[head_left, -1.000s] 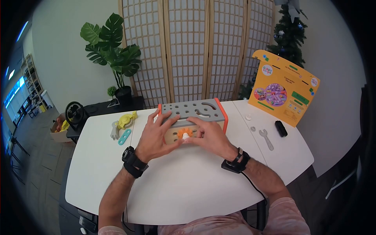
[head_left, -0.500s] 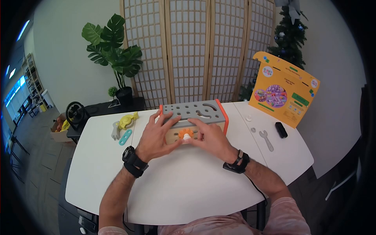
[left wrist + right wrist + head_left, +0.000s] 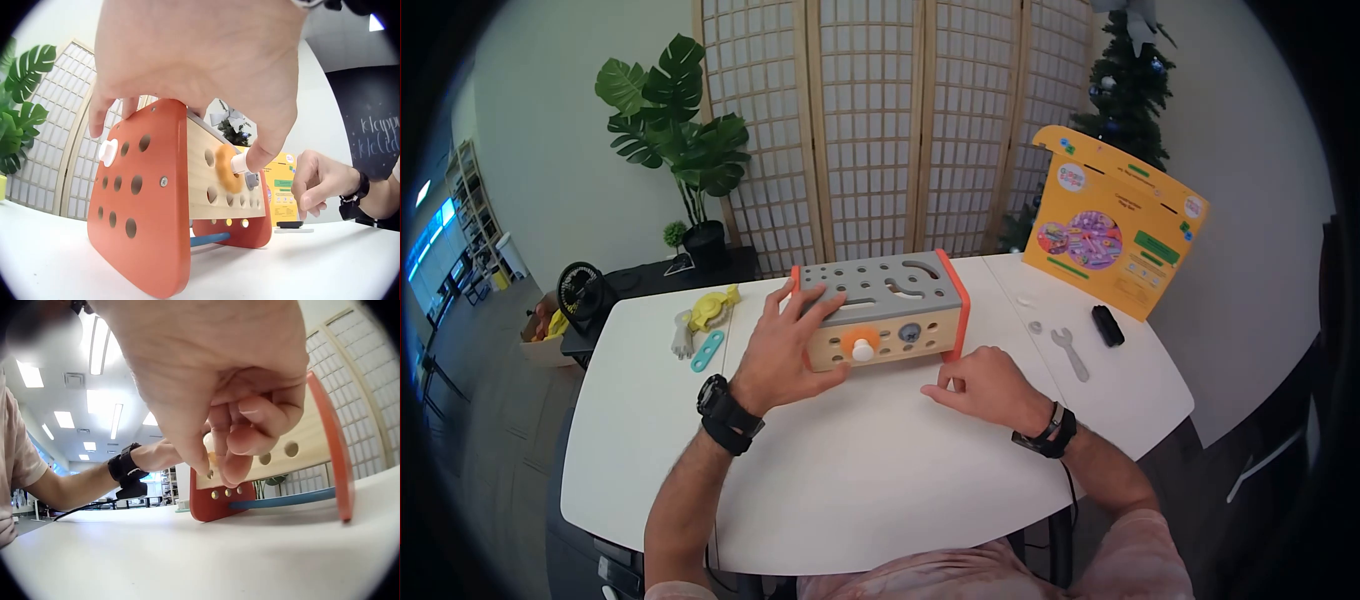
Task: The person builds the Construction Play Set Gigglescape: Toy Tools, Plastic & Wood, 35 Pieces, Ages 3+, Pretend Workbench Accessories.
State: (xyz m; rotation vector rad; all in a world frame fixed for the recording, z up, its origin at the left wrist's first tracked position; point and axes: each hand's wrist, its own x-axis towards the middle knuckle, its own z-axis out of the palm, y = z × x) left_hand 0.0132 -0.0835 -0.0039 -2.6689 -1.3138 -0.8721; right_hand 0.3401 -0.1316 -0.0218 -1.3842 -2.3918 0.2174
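Observation:
My left hand (image 3: 778, 355) lies spread over the left end of the toy workbench (image 3: 870, 300), fingers on its grey top and thumb in front. Close to that thumb, a white bolt (image 3: 862, 350) projects from an orange gear (image 3: 226, 169) on the wooden front panel. To its right in the head view is a grey screw head (image 3: 910, 333). My right hand (image 3: 992, 388) hovers by the bench's lower right corner, apart from it, fingers loosely curled with nothing seen in them. On the red side panel (image 3: 147, 206) sits a white knob (image 3: 108, 152).
At the left are yellow and grey toy pieces (image 3: 712, 308) and a teal strip (image 3: 708, 352). A grey wrench (image 3: 1070, 355), a small nut (image 3: 1036, 327) and a black object (image 3: 1107, 326) lie at the right, before a standing yellow box (image 3: 1112, 220).
My right hand has come off the white bolt and moved right and down, exposing the front panel and grey screw head. My left hand stays on the bench.

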